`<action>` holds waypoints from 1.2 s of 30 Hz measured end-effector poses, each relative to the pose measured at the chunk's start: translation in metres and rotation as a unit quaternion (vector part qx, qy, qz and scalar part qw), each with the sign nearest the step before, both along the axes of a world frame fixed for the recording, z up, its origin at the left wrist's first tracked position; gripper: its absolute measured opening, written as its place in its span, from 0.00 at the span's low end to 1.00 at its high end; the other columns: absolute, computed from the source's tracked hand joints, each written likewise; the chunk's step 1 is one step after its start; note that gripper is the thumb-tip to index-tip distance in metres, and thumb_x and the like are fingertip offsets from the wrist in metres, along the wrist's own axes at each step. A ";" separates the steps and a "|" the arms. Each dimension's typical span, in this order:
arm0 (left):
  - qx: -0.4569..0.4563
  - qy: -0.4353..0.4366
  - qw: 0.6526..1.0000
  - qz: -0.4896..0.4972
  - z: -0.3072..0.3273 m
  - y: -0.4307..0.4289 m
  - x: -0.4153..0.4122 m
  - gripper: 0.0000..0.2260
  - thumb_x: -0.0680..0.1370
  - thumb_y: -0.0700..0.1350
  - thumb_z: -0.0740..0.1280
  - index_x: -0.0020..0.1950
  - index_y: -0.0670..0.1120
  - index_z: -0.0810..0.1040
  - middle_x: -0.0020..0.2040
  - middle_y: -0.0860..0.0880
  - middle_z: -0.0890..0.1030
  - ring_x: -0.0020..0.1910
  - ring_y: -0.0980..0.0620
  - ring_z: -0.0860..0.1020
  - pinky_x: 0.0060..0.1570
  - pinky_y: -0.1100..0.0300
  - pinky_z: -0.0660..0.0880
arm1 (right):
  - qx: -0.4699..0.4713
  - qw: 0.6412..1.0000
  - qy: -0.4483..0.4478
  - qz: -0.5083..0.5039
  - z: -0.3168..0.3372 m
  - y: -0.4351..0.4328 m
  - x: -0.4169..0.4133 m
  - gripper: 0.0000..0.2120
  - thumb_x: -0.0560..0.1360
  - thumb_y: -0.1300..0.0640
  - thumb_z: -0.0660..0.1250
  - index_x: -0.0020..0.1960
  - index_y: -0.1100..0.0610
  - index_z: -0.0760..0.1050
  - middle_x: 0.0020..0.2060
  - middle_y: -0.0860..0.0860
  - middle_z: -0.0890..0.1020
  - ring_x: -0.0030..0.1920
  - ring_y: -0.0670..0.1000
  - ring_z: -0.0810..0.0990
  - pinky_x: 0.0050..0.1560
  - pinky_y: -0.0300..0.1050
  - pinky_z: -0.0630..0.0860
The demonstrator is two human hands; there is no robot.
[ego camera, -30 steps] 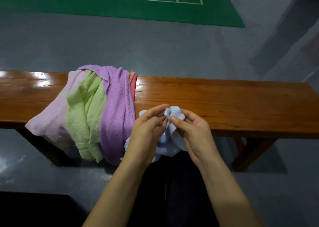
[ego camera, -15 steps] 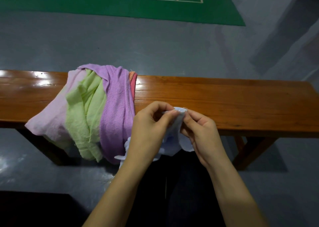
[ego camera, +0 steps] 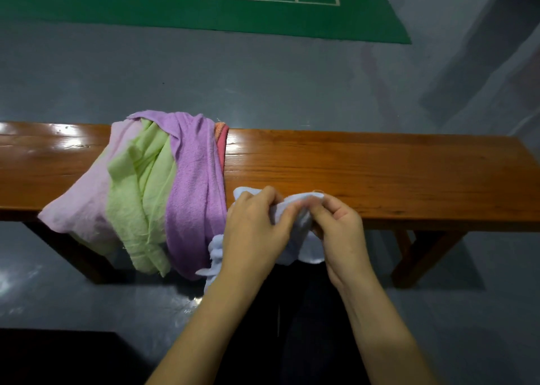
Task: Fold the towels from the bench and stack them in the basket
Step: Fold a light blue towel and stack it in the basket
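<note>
A pale blue towel (ego camera: 301, 238) hangs bunched at the front edge of the wooden bench (ego camera: 380, 168). My left hand (ego camera: 254, 229) and my right hand (ego camera: 340, 226) both pinch its top edge, close together, just in front of the bench. Left of my hands, a heap of towels drapes over the bench: a purple towel (ego camera: 193, 185), a light green towel (ego camera: 137, 191), a pink towel (ego camera: 84, 200) and a red-orange towel (ego camera: 221, 140) mostly hidden behind the purple one. No basket is in view.
The bench runs across the whole view, with bare wood to the right of the heap. Grey floor lies behind and under it, and a green court mat (ego camera: 204, 4) lies far back. A dark shape (ego camera: 58, 358) fills the lower left corner.
My hands have worked along the pale blue towel's edge and spread slightly apart, with the right hand shifting rightward. More of the towel's top edge now shows between and left of them.
</note>
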State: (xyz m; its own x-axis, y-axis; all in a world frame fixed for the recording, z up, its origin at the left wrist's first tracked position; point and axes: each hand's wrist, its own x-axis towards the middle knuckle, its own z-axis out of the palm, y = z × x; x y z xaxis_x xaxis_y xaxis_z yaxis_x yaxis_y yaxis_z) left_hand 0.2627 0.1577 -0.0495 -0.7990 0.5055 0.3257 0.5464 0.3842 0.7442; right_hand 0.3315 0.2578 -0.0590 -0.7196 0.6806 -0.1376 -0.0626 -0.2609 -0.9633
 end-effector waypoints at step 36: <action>-0.325 0.333 0.874 -0.137 -0.004 -0.128 -0.114 0.16 0.71 0.55 0.62 0.45 0.47 0.83 0.28 0.51 0.79 0.24 0.48 0.77 0.28 0.63 0.66 | -0.023 0.955 -0.104 -0.278 -0.060 0.051 0.034 0.09 0.82 0.55 0.58 0.46 0.54 0.75 0.42 0.48 0.79 0.44 0.45 0.76 0.50 0.42 0.73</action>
State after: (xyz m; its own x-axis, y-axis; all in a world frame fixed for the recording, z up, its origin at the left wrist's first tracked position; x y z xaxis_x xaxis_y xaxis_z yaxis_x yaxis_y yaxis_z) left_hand 0.1490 0.0297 -0.0530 -0.3614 0.8998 0.2444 0.9134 0.3943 -0.1010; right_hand 0.3655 0.3089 -0.1185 -0.2021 0.9395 -0.2765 -0.0122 -0.2847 -0.9585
